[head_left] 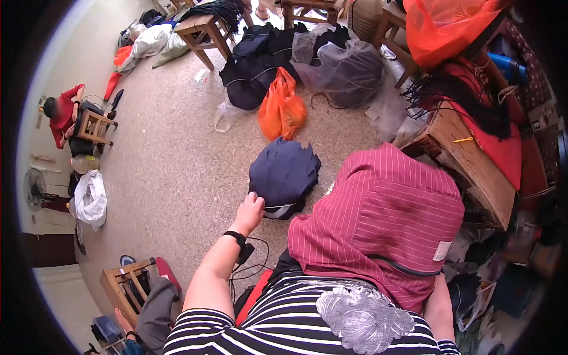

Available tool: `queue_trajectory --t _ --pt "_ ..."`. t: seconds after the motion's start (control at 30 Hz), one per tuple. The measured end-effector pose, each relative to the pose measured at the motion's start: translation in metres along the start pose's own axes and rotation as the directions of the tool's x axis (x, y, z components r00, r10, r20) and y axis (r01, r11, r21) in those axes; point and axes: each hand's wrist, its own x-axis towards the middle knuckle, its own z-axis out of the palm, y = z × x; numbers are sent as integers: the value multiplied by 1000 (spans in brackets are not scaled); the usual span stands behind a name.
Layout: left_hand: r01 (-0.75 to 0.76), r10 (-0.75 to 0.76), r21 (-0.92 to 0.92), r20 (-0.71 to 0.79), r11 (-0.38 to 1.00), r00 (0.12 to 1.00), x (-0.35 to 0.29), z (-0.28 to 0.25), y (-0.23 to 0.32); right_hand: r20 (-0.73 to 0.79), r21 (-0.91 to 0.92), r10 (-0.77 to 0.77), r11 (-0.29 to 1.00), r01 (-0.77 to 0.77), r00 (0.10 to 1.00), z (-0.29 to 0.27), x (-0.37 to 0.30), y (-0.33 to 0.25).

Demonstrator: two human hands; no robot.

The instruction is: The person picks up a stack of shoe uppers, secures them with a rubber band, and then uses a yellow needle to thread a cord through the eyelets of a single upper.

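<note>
Left hand (254, 204) grips one navy bundle (284, 171); one orange bag (283, 107) just beyond.

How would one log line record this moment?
left hand: at dark blue bundle; right hand: hidden by maroon striped cloth; orange bag: beyond bundle

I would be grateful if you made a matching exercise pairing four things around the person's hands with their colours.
Things
1. Round bundle at the left hand
2. Plastic bag just beyond the bundle
3. Large pinstriped cloth in front of the striped shirt
4. Small slim object on the wooden box

Colours
A. Yellow
B. Maroon
C. Dark blue
D. Orange

Pairs: 1-C, 2-D, 3-B, 4-A
</note>
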Motion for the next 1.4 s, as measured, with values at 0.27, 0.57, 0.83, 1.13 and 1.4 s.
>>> queue_trajectory --t 0.27,0.57,0.83,1.13,1.4 --pt "115 -134 -201 -84 973 987 -9 15 6 85 -115 -25 993 34 996 12 2 -3" --pt "462 -650 -510 -287 725 703 12 44 -4 189 -236 -53 967 98 981 30 5 -10" --pt "440 -591 -638 -29 631 806 34 35 -10 271 -329 -55 933 146 961 51 6 -2" --pt "674 -738 -632 229 383 634 12 39 -21 376 -415 -47 884 214 925 95 9 7" --pt "706 -584 -709 575 -6 573 -2 39 -6 81 -439 -281 852 287 956 28 -13 -43"
